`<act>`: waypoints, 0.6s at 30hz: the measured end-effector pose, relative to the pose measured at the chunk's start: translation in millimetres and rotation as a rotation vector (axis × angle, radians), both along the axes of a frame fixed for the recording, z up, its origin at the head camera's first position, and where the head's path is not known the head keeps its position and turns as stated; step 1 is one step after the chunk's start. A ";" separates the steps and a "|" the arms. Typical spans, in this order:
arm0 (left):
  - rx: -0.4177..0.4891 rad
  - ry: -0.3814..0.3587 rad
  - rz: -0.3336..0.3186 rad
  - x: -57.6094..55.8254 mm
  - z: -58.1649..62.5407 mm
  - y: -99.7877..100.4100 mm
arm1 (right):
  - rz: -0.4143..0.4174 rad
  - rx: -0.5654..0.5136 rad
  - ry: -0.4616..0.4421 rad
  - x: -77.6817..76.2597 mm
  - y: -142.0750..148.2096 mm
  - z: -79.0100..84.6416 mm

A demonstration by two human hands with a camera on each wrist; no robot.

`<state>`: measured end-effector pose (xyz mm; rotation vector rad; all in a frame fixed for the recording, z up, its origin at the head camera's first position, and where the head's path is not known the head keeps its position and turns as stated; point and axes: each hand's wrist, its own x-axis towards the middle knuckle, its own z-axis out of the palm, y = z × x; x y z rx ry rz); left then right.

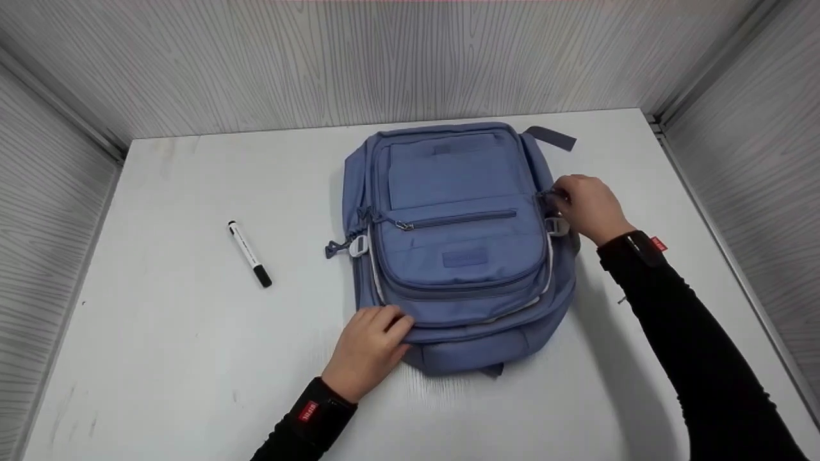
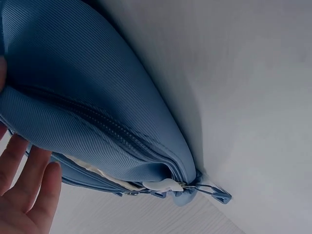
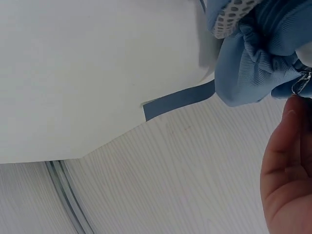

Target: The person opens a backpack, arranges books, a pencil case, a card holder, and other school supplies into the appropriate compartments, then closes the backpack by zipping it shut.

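A blue backpack [image 1: 461,173] lies front side up on the white table, with a short zipper [image 1: 464,219] across its front. My left hand [image 1: 370,346] grips the bag's lower left edge. In the left wrist view, fabric beside a closed zipper [image 2: 117,131] runs between its fingers [image 2: 36,170] and thumb. At the bag's right side, my right hand [image 1: 589,205] pinches a zipper pull [image 3: 302,83] between thumb and fingertips. Another zipper pull [image 2: 222,196] hangs loose off the left side.
A white marker with a black cap [image 1: 250,254] lies on the table [image 1: 160,358], left of the bag. A dark blue strap [image 1: 552,137] sticks out at the bag's upper right. Grey wood-patterned panels [image 1: 384,64] stand at the back and both sides.
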<state>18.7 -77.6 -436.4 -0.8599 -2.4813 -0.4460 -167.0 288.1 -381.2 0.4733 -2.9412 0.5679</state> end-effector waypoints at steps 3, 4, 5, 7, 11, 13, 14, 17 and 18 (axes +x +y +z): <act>0.021 0.035 -0.010 -1.9 -1.1 2.8 | 0.005 -0.040 -0.023 9.8 4.1 -2.5; 0.026 0.052 -0.009 -2.6 -1.5 4.0 | 0.011 -0.053 -0.022 14.1 4.9 -3.1; 0.033 0.068 -0.009 -3.4 -2.0 5.2 | 0.017 -0.067 -0.019 18.8 5.1 -3.7; 0.044 0.101 -0.003 -5.1 -2.9 7.5 | 0.029 -0.094 -0.005 28.2 4.2 -5.0; 0.065 0.137 0.006 -7.3 -3.9 10.9 | 0.009 -0.145 0.026 47.5 1.0 -4.9; 0.071 0.143 0.010 -7.7 -4.2 12.1 | -0.017 -0.174 0.034 57.4 0.6 -4.7; 0.072 0.144 0.013 -7.7 -4.2 12.5 | -0.031 -0.190 0.039 62.9 0.5 -4.6; 0.076 0.147 0.016 -8.2 -4.9 13.5 | -0.067 -0.237 0.048 80.2 0.5 -5.4; 0.076 0.147 0.017 -8.5 -5.5 13.7 | -0.077 -0.250 0.051 86.4 0.5 -5.7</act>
